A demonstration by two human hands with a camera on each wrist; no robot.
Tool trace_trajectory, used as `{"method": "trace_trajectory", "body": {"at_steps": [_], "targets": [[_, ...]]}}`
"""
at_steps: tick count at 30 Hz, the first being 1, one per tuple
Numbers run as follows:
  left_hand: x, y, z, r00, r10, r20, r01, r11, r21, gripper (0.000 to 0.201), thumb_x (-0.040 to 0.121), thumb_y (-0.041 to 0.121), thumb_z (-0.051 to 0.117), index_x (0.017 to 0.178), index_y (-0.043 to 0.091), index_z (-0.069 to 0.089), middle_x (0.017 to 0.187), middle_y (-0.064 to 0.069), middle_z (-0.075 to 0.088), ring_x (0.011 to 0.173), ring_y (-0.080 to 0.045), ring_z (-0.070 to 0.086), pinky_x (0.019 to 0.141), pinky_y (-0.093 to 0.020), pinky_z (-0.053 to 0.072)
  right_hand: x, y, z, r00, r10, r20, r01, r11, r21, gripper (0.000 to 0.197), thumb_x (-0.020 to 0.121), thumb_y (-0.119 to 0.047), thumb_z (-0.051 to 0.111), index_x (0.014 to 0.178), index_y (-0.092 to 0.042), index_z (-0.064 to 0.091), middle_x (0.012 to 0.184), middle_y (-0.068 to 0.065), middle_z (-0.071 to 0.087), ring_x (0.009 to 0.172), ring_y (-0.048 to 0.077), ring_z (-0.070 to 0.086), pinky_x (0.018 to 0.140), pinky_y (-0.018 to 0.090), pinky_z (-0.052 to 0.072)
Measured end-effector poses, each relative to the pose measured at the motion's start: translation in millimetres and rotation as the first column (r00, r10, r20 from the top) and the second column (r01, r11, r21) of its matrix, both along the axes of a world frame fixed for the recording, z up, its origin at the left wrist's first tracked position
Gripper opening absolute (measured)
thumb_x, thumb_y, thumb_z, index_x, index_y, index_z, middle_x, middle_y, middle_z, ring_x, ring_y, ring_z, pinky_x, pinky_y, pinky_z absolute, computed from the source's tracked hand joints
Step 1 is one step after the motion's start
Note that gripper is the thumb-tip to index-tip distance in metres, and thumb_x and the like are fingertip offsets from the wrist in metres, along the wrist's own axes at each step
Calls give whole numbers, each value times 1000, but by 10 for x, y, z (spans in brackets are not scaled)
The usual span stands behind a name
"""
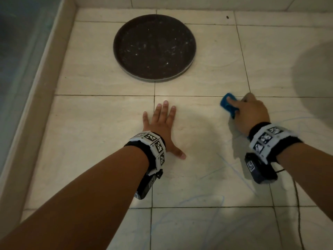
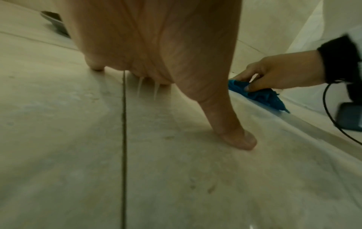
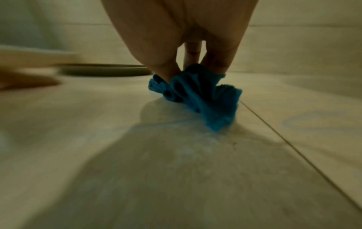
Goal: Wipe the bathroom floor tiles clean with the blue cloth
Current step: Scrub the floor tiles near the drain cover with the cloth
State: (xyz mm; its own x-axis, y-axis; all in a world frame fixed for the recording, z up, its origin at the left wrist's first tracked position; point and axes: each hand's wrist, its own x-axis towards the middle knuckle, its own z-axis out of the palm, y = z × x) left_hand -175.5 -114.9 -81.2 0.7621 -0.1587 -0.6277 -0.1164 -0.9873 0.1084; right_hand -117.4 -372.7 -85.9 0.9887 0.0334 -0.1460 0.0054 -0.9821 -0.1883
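A bunched blue cloth lies on the beige floor tiles, close to a grout line. My right hand grips it from above, thumb and fingers pinching the folds, as the right wrist view shows on the cloth. From the left wrist view the cloth trails under the right hand. My left hand rests flat on the tile to the left, fingers spread, thumb pressed down. Faint blue scribble marks cross the tiles in front of me.
A round dark brown tray lies on the floor ahead of both hands. A raised beige curb runs along the left, with glass beyond. A tiled wall closes the far side. A black cable trails from the right wrist.
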Motion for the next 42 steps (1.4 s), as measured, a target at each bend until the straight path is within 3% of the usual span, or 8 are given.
{"method": "trace_trajectory", "body": {"at_steps": [7,14,19,26,28,31,38,42], "targets": [[-70,-14,52,999,-19,31,18,999,33,147,55,82,67,145,20,-32,150,-7,-42,141,-27,-33,113,-54,-16,-614,595,35,895,439,-78,-439,898,23,44,94,-19,50,132,-41,48,99,-1,40,83,18,39,74,34,44],[-419,-49,14,986,-168,4,168,983,-73,138,61,85,58,145,22,-32,148,-3,-44,139,-23,-36,115,-54,-16,-413,264,36,999,-21,-28,25,989,143,35,94,-38,47,116,-12,54,96,9,43,75,23,45,59,26,32],[-469,-70,-38,980,-201,2,201,980,0,144,58,81,65,145,20,-33,149,-7,-43,140,-26,-35,114,-55,-15,-970,601,68,851,499,-163,-519,846,-122,51,97,-25,42,143,-42,29,116,4,37,100,26,40,81,32,44],[-462,-61,-10,983,-185,3,185,983,-17,147,55,80,69,145,23,-32,150,-4,-41,141,-23,-33,115,-54,-14,-529,251,37,995,-87,-54,99,954,283,40,90,-44,51,108,-8,54,88,6,48,71,22,50,54,21,34],[-466,-66,-15,982,-187,8,187,982,-5,146,55,81,68,145,22,-32,150,-5,-41,141,-24,-32,116,-55,-12,-765,414,55,969,231,-85,-233,972,-12,40,94,-43,43,131,-29,46,106,7,44,88,27,48,69,23,34],[-468,-70,-18,981,-195,18,195,981,9,146,56,81,67,145,21,-32,150,-6,-41,142,-25,-31,116,-55,-9,-1193,583,100,746,648,-155,-662,748,-54,43,96,-36,46,137,-44,36,113,2,42,98,27,45,71,29,36],[-470,-62,-10,984,-180,8,180,984,-15,147,55,79,70,145,22,-31,151,-4,-40,141,-23,-32,116,-54,-11,-729,301,-14,999,-16,-44,25,980,198,32,93,-26,47,122,-17,59,96,4,44,76,18,45,64,21,32],[-470,-63,-41,981,-192,15,192,981,-1,147,55,82,67,144,22,-33,150,-5,-42,141,-24,-32,116,-54,-11,-1214,522,77,855,510,-96,-512,859,1,49,92,-21,51,137,-38,42,108,7,44,85,24,41,68,30,37]]}}
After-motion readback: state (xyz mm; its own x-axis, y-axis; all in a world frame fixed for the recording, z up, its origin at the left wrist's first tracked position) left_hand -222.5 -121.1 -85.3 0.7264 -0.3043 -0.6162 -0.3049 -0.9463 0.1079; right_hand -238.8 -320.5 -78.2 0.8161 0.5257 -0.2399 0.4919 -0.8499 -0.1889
